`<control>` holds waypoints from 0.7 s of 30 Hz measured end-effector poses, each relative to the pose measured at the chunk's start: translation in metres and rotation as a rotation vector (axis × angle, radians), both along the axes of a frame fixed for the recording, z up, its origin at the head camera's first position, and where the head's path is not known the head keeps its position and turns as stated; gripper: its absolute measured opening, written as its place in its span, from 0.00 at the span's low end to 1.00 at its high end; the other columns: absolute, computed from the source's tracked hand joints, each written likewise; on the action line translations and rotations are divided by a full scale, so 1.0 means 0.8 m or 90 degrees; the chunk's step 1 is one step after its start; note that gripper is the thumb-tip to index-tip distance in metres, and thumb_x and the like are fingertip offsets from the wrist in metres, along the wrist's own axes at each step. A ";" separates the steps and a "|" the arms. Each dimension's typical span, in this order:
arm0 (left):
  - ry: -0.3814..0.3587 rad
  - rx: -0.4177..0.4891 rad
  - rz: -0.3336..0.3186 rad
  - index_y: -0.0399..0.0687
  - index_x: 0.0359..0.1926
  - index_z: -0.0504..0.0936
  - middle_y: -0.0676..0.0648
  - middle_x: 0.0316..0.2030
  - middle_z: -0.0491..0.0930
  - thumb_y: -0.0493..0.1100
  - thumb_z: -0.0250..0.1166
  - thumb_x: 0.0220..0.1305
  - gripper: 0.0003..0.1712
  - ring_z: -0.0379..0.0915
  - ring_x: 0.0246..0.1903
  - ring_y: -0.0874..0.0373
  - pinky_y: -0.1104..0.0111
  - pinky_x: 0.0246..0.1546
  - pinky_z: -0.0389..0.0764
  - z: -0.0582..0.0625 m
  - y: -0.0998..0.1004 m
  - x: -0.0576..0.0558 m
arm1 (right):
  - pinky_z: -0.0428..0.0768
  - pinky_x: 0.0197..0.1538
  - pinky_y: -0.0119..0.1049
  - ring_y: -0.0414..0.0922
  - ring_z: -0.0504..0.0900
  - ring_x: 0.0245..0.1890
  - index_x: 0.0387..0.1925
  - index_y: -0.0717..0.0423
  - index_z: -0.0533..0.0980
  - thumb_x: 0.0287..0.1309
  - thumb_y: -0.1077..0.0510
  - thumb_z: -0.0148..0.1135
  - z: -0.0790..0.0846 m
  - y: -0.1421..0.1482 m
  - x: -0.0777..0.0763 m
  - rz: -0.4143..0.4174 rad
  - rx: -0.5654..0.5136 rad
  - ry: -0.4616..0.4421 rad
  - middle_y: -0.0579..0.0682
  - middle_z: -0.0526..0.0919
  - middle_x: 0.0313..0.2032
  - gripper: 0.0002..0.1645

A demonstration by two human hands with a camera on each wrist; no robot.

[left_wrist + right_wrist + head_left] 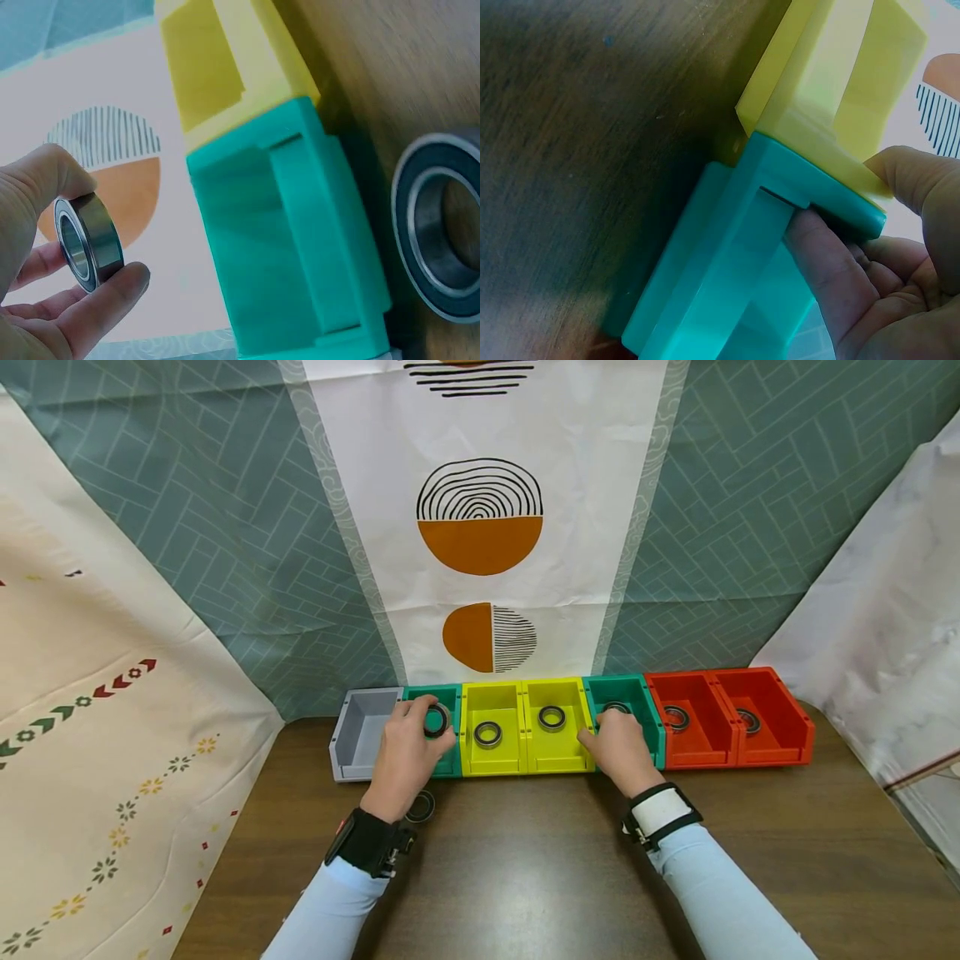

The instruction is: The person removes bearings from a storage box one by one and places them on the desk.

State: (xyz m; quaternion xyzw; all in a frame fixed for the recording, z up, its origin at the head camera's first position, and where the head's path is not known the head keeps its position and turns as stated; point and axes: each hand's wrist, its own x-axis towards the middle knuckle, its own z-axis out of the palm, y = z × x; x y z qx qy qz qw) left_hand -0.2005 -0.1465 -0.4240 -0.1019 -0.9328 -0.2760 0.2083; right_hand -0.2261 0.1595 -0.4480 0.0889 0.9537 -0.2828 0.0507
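Observation:
My left hand point(402, 756) pinches a ball bearing point(103, 236) between thumb and fingertips, over the left green bin point(448, 762). A second bearing point(409, 225) lies on the table in front of that bin, beside my left wrist. My right hand point(624, 752) is at the right green bin point(647, 737). In the right wrist view its thumb lies on the yellow bin's side and its fingers reach inside the green bin point(739, 225), gripping the walls where the two meet. A bearing point(617, 705) in the right green bin is partly hidden behind this hand.
Side by side stand a grey bin point(365, 735), two yellow bins point(491, 761) point(557, 756) and two red bins point(693, 747) point(780, 739). Each yellow and red bin holds one bearing. Bare wooden table point(525, 860) extends before the row; a patterned cloth point(480, 643) hangs behind.

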 end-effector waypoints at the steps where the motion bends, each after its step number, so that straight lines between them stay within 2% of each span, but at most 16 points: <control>1: 0.007 0.002 -0.003 0.48 0.53 0.74 0.42 0.45 0.74 0.49 0.67 0.54 0.25 0.75 0.39 0.54 0.64 0.36 0.82 0.002 0.000 0.002 | 0.73 0.23 0.31 0.48 0.75 0.28 0.38 0.63 0.74 0.58 0.49 0.58 0.000 0.000 0.000 0.000 0.000 0.001 0.56 0.75 0.29 0.19; 6: 0.026 0.011 -0.020 0.47 0.54 0.74 0.43 0.47 0.74 0.48 0.67 0.54 0.27 0.74 0.42 0.55 0.65 0.37 0.82 0.009 0.001 0.009 | 0.73 0.24 0.31 0.49 0.74 0.29 0.39 0.64 0.75 0.58 0.49 0.58 0.000 0.000 -0.001 0.001 -0.001 0.000 0.56 0.75 0.30 0.20; 13: 0.033 0.037 -0.032 0.46 0.57 0.74 0.46 0.51 0.75 0.47 0.68 0.52 0.30 0.74 0.47 0.56 0.65 0.41 0.82 0.013 0.002 0.020 | 0.74 0.26 0.31 0.50 0.75 0.33 0.50 0.67 0.73 0.58 0.49 0.57 0.000 0.002 -0.002 -0.002 -0.001 -0.010 0.58 0.76 0.36 0.27; 21: 0.052 0.060 -0.036 0.44 0.53 0.77 0.46 0.48 0.79 0.47 0.71 0.49 0.29 0.77 0.43 0.56 0.70 0.33 0.82 0.014 0.002 0.036 | 0.73 0.24 0.31 0.49 0.75 0.30 0.45 0.66 0.74 0.58 0.48 0.58 0.000 0.000 -0.001 -0.003 0.002 -0.005 0.57 0.75 0.33 0.24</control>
